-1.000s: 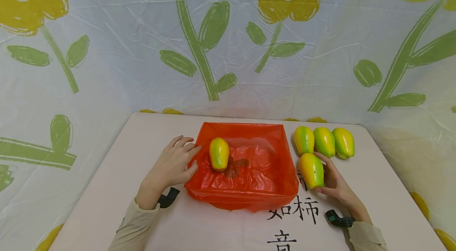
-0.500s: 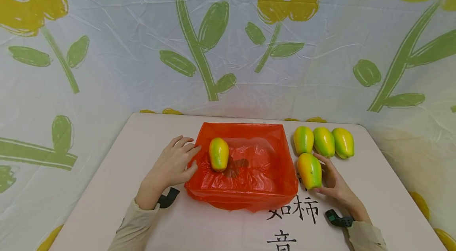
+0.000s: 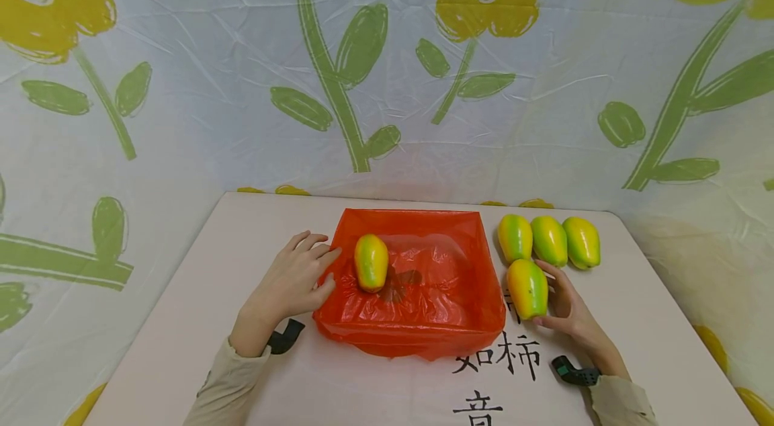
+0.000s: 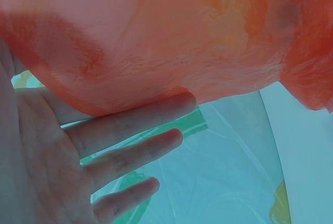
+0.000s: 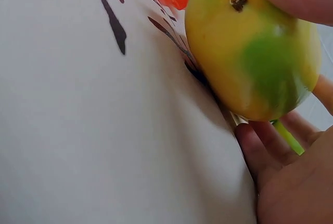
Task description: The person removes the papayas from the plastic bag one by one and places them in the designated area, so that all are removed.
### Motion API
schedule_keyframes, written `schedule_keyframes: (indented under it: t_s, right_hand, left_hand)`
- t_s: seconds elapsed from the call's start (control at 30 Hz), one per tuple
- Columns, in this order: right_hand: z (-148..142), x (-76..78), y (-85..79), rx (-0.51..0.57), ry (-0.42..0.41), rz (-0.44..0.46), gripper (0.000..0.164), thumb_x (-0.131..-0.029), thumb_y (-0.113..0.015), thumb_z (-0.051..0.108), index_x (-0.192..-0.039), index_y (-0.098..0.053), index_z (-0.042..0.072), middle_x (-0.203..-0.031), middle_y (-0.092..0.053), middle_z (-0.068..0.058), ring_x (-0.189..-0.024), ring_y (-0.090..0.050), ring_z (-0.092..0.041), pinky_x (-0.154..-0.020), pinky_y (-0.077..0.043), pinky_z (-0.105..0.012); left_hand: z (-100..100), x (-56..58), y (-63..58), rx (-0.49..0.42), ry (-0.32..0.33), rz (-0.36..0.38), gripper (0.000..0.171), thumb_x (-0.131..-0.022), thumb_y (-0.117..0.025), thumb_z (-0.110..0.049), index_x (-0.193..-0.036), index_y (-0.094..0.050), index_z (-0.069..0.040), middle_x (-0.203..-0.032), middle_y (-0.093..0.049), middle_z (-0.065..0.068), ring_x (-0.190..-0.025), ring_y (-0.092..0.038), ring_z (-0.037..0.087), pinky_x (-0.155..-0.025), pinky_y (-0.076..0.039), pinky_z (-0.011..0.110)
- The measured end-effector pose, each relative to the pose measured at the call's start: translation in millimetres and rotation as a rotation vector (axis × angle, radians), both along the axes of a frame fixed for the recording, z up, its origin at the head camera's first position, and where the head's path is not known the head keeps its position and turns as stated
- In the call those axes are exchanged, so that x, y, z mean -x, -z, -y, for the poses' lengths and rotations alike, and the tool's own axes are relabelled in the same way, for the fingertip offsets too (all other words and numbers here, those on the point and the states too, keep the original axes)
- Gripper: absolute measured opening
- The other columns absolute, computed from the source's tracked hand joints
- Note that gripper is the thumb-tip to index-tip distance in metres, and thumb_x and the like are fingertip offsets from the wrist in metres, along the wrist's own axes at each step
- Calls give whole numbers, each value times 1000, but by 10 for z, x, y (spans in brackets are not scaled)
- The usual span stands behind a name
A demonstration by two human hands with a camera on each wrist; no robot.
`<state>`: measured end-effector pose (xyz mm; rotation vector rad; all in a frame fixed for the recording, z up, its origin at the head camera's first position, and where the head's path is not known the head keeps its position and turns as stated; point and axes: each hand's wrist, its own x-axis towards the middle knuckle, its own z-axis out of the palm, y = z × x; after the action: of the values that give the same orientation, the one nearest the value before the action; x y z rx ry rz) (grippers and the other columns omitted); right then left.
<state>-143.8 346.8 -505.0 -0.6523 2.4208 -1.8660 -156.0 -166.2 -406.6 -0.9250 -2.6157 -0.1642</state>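
Note:
My right hand (image 3: 571, 312) pinches a yellow-green papaya (image 3: 527, 289) low over the table, just right of the red plastic-covered box (image 3: 417, 335). Thumb and fingers sit at opposite ends of the fruit. In the right wrist view the papaya (image 5: 250, 52) shows a small brown stem mark, with fingers (image 5: 268, 146) below it. At the box's left wall rests my left hand (image 3: 296, 278), its fingers loosely spread. In the left wrist view its straight fingers (image 4: 135, 122) lie along the thin red plastic (image 4: 156, 57). One papaya (image 3: 371, 263) lies inside the box, towards the left.
Three more papayas (image 3: 549, 241) stand in a row at the back right, the leftmost right behind the held one. Black characters (image 3: 519, 353) mark the white tabletop (image 3: 363, 386). A flower-printed cloth (image 3: 242, 90) hangs behind and on both sides.
The papaya in my right hand has turned slightly, with a small leftward shift. My left hand, the box and the other papayas stay as they were.

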Motion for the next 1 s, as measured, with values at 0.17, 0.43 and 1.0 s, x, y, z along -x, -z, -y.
schedule_keyframes:
  t_s: [0.17, 0.43, 1.0]
  right_hand:
    - [-7, -3, 10, -10, -8, -7, 103, -70, -72, -7, -155, -15, 1, -156, -24, -3, -126, -39, -8, -100, -33, -9]
    - [-15, 24, 40, -19, -10, -20, 105, -67, -74, -8, -154, -16, -2, -157, -15, -19, -129, -36, -10, -101, -31, -9]
    - [-7, 18, 36, -22, -11, -26, 104, -69, -73, -6, -156, -15, 1, -159, -15, -16, -127, -38, -9, -101, -31, -9]
  left_hand:
    - [-1, -1, 7, -2, 1, -2, 43, -82, -58, -22, -117, -71, -1, -110, -69, 12, -116, -56, 32, -108, -36, 53]
    - [-3, -3, 23, 0, 3, -7, 43, -82, -59, -22, -117, -71, -1, -110, -69, 12, -116, -56, 32, -108, -37, 53]
    - [-11, -15, 19, 10, -5, 8, 43, -82, -59, -23, -119, -71, -2, -111, -69, 11, -117, -55, 32, -109, -36, 53]
